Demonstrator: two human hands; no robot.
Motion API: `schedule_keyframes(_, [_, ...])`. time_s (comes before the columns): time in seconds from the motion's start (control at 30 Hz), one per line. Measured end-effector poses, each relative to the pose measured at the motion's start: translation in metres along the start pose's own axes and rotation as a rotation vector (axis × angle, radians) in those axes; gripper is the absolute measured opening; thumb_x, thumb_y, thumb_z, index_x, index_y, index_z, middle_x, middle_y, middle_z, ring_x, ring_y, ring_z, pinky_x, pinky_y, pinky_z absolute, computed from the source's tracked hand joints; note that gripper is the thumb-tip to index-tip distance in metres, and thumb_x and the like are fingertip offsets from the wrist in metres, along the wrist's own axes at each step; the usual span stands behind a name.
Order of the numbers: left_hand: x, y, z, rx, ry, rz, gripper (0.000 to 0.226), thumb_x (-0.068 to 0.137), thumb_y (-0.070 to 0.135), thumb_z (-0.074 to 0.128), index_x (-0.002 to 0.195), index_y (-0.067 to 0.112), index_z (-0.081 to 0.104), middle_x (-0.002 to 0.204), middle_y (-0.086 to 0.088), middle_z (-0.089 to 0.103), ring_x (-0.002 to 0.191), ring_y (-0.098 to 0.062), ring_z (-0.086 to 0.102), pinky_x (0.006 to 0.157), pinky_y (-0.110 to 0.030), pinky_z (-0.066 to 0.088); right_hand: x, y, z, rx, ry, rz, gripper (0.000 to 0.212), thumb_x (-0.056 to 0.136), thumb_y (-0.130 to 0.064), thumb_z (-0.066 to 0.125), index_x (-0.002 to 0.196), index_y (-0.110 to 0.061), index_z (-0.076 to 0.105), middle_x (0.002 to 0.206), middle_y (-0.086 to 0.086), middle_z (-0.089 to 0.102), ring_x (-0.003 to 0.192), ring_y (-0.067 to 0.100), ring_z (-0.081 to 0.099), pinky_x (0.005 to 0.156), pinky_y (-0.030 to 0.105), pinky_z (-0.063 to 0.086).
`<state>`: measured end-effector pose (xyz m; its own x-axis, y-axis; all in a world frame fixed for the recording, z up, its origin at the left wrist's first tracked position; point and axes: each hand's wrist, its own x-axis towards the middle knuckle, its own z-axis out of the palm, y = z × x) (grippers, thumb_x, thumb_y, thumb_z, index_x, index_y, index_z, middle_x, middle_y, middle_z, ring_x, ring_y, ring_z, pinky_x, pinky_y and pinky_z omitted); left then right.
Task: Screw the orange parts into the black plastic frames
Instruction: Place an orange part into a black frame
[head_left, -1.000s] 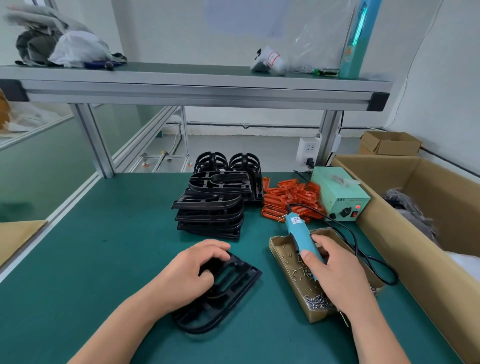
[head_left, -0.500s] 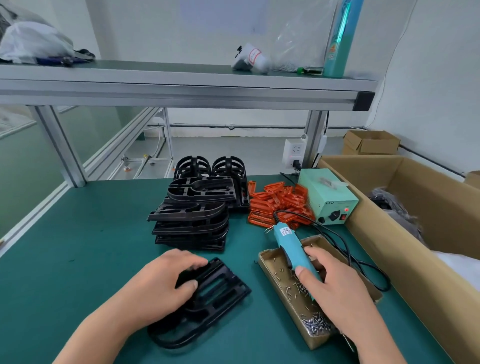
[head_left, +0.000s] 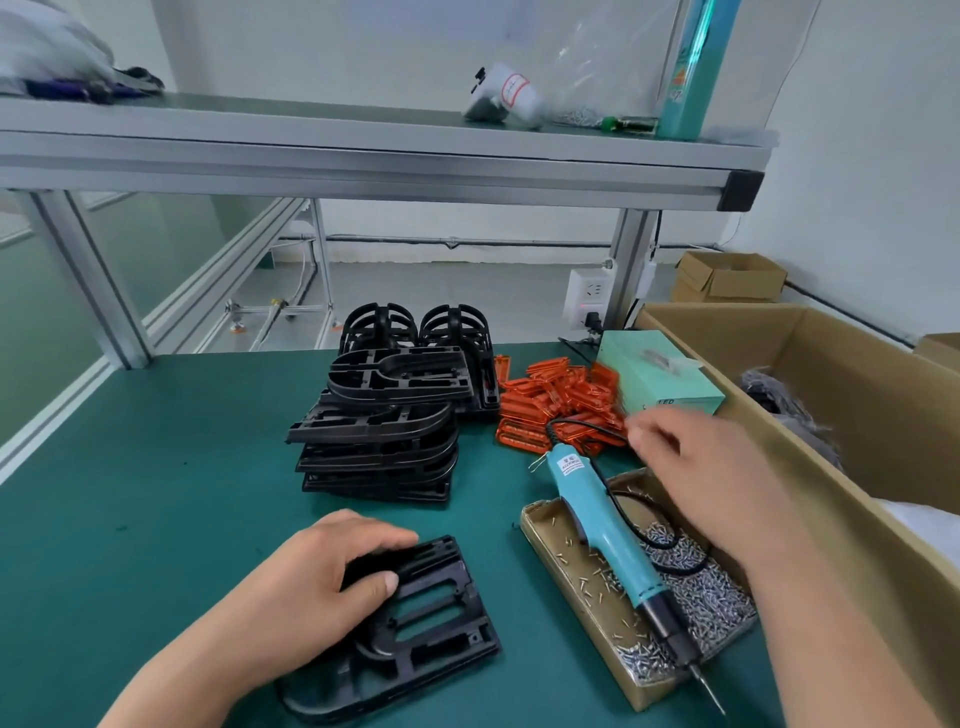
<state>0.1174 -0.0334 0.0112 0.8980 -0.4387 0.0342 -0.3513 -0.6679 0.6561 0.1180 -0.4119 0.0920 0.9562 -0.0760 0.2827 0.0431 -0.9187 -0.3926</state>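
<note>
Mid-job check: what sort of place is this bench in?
Probably a small factory assembly station: stacked black frames, a pile of orange parts, and an electric screwdriver lying in a screw tray on a green bench.

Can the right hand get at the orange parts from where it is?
Probably yes. The right hand holds nothing and its fingers are at the edge of the orange parts. The screwdriver lies lower, in the tray, out of the way.
</note>
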Motion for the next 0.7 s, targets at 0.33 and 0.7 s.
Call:
schedule_keyframes(0.33, [-0.002, 0.008, -0.002, -0.097, 0.014, -0.065, 0.03, 0.099, 0.035, 0.067, 0.123, 0.052, 0.069, 0.118, 0.032, 0.062, 0.114, 0.009, 0.06, 0.1, -0.02, 0.046, 0.127, 0.008, 0.036, -0.375, -0.518, -0.255, 0.045, 0.102, -0.019, 0.07, 0.144, -0.033, 0.065, 0.147, -0.004, 0.063, 0.129, 0.022, 0.059, 0.108, 0.037, 0.045])
schedule_keyframes(0.7, [-0.004, 0.006, -0.002, -0.127, 0.0, -0.061, 0.031, 0.099, 0.034, 0.067, 0.122, 0.054, 0.068, 0.119, 0.029, 0.063, 0.114, 0.007, 0.062, 0.103, -0.024, 0.047, 0.121, 0.014, 0.051, -0.492, -0.447, -0.451, 0.031, 0.096, -0.03, 0.071, 0.127, -0.026, 0.074, 0.111, -0.006, 0.071, 0.099, 0.016, 0.062, 0.088, 0.042, 0.056])
